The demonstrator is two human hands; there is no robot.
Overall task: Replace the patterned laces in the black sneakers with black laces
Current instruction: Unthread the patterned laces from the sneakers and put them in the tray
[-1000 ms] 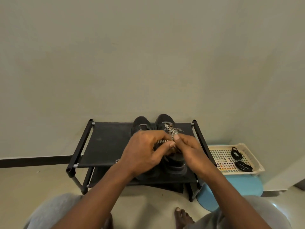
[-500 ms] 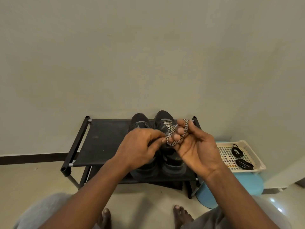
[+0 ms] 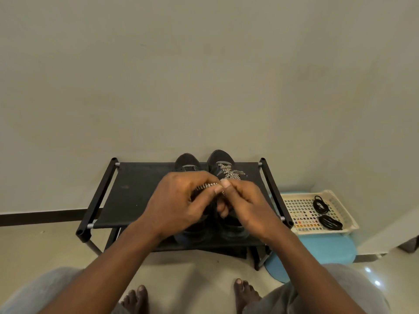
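Black-and-cream patterned lace point(image 3: 207, 185) runs crosswise, pinched taut by curled fingers of left hand point(image 3: 179, 205) and right hand point(image 3: 247, 207), nearside of the laced sneaker point(image 3: 221, 159) at the shoe rack point(image 3: 136, 196) back edge.

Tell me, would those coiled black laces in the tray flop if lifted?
Probably floppy: the black laces are thin cord wound in loose coils. Likely light, and a coil may unwind when lifted. Lying flat in the tray, they should not roll.
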